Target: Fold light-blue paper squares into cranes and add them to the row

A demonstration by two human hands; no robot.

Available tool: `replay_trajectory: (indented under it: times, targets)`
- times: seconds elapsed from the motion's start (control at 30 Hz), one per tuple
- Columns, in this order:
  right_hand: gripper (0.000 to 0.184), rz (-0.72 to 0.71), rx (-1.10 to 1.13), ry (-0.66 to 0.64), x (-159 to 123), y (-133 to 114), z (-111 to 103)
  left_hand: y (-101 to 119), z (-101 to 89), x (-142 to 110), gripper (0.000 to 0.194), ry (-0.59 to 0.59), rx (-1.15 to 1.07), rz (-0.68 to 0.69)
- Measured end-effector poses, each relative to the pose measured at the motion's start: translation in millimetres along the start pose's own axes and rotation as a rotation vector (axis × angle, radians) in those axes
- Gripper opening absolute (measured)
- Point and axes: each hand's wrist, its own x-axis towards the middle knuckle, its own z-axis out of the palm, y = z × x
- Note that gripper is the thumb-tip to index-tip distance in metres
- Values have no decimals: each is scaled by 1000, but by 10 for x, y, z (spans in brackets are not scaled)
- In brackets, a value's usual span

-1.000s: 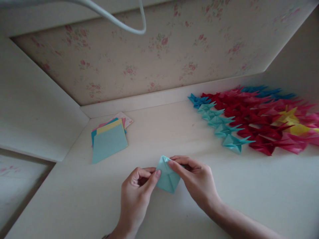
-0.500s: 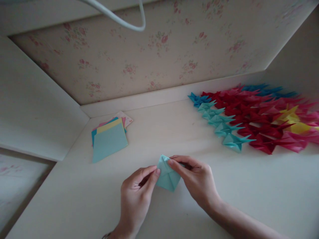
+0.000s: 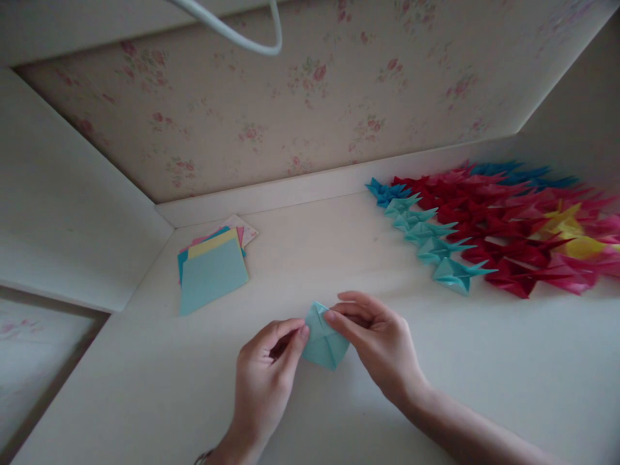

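A light turquoise sheet of origami paper (image 3: 325, 347), folded into a small creased square, is held between my two hands just over the white desk. My left hand (image 3: 268, 368) pinches its left corner between thumb and fingertips. On the upper right side, my right hand (image 3: 380, 342) grips the paper, thumb on the front face and fingers behind it. The right fingertips behind the paper are partly hidden.
At the left lies a stack of coloured paper squares (image 3: 216, 278), turquoise on top. Several turquoise paper cranes (image 3: 455, 274) line up at the right, beside rows of red cranes (image 3: 516, 274), pink, yellow and blue ones. A white cable (image 3: 232, 37) hangs above.
My right index finger has lifted slightly away from the back of the paper. The folded paper and both hands stay in nearly the same place.
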Motion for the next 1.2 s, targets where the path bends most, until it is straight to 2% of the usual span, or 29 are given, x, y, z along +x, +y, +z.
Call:
replay_trajectory:
  times: [0.07,0.17,0.23,0.3,0.53,0.83,1.03,1.2]
  targets:
    - [32,32,42,-6,3,-3,6,-16,-12,12,25,-39,-39,-70]
    - [27,69,25,-21,-5,-7,25,-7,-15,14,39,-139,-80,-149]
    - [25,71,14,-39,-16,-2,40,19,-5,14,36,-260,-81,-149]
    - [24,63,12,-59,-26,9,50,45,12,18,29,-332,-87,-148]
    - [23,53,13,-77,-41,43,56,30,49,30,23,-307,-146,-195]
    - [26,118,-3,-114,-9,0,56,16,5,45,26,-370,-272,-249]
    - [28,137,-31,-181,15,25,36,-11,6,40,28,-400,-246,-297]
    - [32,97,-34,-342,23,34,-7,7,4,50,28,-375,-302,-303]
